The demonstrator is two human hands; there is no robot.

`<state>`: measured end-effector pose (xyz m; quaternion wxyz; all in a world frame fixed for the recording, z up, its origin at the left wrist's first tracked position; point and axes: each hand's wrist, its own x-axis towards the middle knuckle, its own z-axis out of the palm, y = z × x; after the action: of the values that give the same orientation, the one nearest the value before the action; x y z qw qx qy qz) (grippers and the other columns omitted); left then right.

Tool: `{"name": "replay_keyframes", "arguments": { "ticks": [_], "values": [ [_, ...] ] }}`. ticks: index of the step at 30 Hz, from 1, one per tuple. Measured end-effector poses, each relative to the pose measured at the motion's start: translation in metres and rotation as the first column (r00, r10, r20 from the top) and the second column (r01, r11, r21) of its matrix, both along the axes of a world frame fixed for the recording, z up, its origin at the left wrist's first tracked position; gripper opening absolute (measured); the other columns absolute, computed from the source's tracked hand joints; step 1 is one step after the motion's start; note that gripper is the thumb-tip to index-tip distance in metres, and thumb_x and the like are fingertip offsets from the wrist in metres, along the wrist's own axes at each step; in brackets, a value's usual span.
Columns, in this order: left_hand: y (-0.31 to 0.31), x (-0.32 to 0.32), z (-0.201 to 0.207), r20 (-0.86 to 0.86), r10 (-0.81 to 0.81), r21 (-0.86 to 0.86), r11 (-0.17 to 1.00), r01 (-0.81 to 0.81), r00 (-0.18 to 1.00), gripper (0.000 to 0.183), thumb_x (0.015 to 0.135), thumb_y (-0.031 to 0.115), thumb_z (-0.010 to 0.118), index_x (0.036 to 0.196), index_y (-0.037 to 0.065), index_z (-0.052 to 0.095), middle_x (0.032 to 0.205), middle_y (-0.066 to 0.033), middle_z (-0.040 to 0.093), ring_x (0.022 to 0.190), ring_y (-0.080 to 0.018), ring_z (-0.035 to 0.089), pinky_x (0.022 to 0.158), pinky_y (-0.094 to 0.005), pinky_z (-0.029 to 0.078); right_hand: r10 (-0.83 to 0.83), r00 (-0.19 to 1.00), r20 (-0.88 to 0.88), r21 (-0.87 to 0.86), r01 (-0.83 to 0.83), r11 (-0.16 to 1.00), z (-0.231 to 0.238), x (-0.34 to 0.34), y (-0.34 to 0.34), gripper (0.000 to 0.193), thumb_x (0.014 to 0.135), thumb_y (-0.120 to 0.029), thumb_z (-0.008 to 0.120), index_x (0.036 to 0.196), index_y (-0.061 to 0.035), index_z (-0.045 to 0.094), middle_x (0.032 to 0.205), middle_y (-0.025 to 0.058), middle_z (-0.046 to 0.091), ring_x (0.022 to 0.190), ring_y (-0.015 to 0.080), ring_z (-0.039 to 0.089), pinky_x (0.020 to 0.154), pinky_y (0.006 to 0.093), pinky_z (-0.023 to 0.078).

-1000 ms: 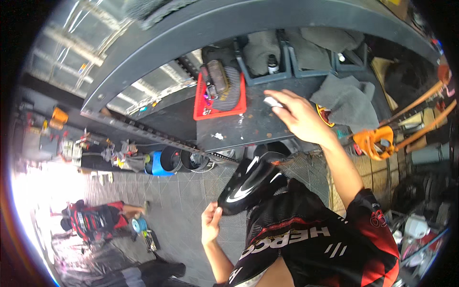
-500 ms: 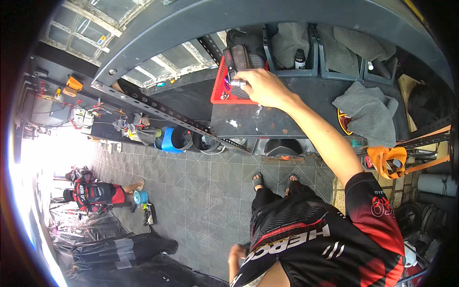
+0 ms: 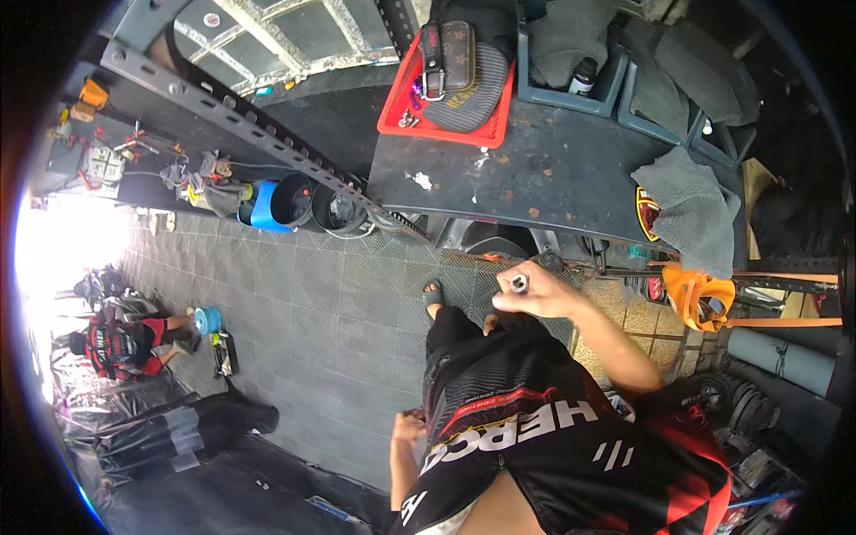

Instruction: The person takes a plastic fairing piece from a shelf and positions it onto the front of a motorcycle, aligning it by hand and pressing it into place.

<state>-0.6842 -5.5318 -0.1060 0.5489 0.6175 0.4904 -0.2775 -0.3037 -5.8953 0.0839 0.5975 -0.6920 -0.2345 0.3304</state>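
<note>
My right hand is raised in front of my body, below the bench's front edge. Its fingers are wrapped round a silver metal socket, whose hollow round end points up. My left hand hangs low beside my waist with its fingers curled in. Whatever it may hold is hidden. On the dark bench stands a red plastic basket. Inside it lie a brown patterned pouch, a grey striped cap and small metal parts.
Blue-grey bins with grey cloths and a small dark bottle line the bench's back. A grey towel drapes over its right end, near an orange bag. Another person crouches far left beside a blue round object.
My right hand has come away from the red basket and back toward my body, carrying the silver socket. My left hand stays low at my side. The view has shifted.
</note>
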Motion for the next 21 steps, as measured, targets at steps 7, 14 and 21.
{"name": "replay_keyframes", "arguments": {
  "ticks": [7, 14, 21],
  "values": [
    [0.053, 0.02, 0.042, -0.008, 0.189, 0.107, 0.976, -0.188, 0.982, 0.031, 0.103, 0.012, 0.059, 0.115, -0.016, 0.064, 0.083, -0.0141, 0.065, 0.058, -0.0159, 0.063, 0.052, -0.0297, 0.062, -0.555, 0.086, -0.827, -0.3, 0.767, 0.567, -0.233, -0.03, 0.052, 0.041, 0.092, -0.049, 0.077, 0.089, -0.0136, 0.056, 0.058, -0.0105, 0.029, 0.044, 0.0048, 0.028, 0.042, 0.0236, 0.021],
    [0.071, -0.054, -0.045, 0.165, -0.166, 0.148, 0.979, 0.142, 0.972, 0.026, 0.097, 0.014, 0.069, 0.113, -0.005, 0.067, 0.083, -0.0111, 0.067, 0.065, -0.0187, 0.062, 0.059, -0.0367, 0.051, -0.294, -0.17, -0.941, -0.228, 0.958, 0.175, -0.251, 0.004, 0.114, 0.05, 0.097, -0.047, 0.072, 0.072, -0.0185, 0.04, 0.052, -0.0063, 0.024, 0.043, 0.0093, 0.026, 0.044, 0.0263, 0.025],
    [0.151, -0.097, -0.096, 0.046, 0.008, 0.02, 1.0, -0.009, 0.999, 0.015, 0.096, 0.01, 0.063, 0.105, -0.002, 0.064, 0.079, -0.0099, 0.063, 0.064, -0.0204, 0.06, 0.059, -0.0391, 0.052, -0.418, 0.055, -0.907, 0.08, 0.996, -0.042, -0.218, 0.015, 0.113, 0.068, 0.099, -0.041, 0.071, 0.051, -0.0186, 0.028, 0.051, -0.0052, 0.021, 0.047, 0.0115, 0.026, 0.049, 0.028, 0.024]
  ]
}}
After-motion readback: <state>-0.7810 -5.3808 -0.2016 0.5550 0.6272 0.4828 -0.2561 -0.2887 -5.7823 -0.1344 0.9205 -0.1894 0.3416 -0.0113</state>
